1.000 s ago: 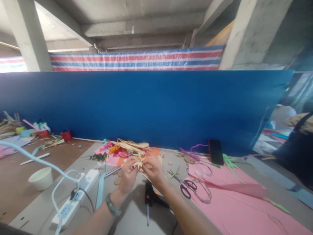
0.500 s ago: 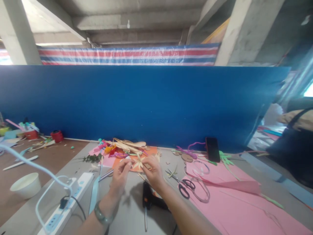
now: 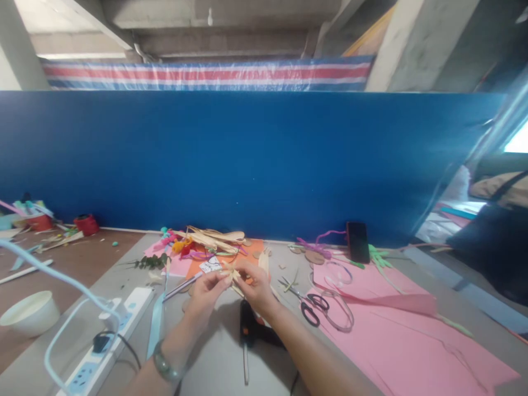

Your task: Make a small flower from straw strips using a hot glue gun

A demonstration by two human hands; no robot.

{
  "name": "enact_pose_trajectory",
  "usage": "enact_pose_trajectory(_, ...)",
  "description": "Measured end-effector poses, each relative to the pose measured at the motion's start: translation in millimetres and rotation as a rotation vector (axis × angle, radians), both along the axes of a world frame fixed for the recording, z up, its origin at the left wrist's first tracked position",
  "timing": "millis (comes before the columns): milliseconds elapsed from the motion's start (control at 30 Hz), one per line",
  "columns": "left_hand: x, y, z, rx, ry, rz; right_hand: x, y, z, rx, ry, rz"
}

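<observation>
Between my two hands is a small pale straw-coloured flower [image 3: 231, 271] with thin petals, partly covered by my fingers. My left hand [image 3: 208, 291], with a green bangle [image 3: 165, 362] on its wrist, pinches the flower's left side. From the right, my right hand [image 3: 254, 286] pinches it with thumb and fingers. Below my right hand a black glue gun [image 3: 249, 324] rests on the table, a glue stick [image 3: 246, 364] pointing towards me. Behind the hands lie an orange sheet [image 3: 258, 250] and a bundle of pale strips [image 3: 216, 240].
Black-handled scissors [image 3: 310, 309] lie right of my arm, beside pink sheets [image 3: 408, 341]. A phone [image 3: 357, 242] leans on the blue partition [image 3: 247, 154]. To the left are a white power strip [image 3: 108, 344] with cables, a white bowl [image 3: 31, 314] and a leafy sprig [image 3: 153, 260].
My hands have come closer together on the flower, whose spread petals are now largely covered by my fingers. The camera view has shifted slightly.
</observation>
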State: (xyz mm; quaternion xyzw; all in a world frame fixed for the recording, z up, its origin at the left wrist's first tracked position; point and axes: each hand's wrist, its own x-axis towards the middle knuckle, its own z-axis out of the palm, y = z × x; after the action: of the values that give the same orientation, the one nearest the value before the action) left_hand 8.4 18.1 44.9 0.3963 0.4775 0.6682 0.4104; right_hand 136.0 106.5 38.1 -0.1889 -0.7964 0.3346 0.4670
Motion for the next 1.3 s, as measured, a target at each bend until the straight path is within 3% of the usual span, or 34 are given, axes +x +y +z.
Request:
enact_pose_trajectory(300,-6,4,-6.9,-0.013,0.104,0.047,0,0,-0.5,-0.083,0.025,-0.005)
enact_pose_trajectory(500,-9,4,-5.1,0.013,0.161,0.119,0,3,-1.9,0.002,-0.007,0.002)
enact_pose_trajectory(733,-8,5,-2.2,0.007,-0.007,0.103,1,-1,3.0,-0.002,-0.008,0.063)
enact_pose_trajectory(1033,-7,9,-10.8,-0.050,-0.232,-0.068,0,-2,2.2,-0.105,0.023,0.096)
enact_pose_trajectory(1300,-10,7,-0.4,-0.046,-0.080,0.121,1,1,1.0,-0.065,-0.038,0.099)
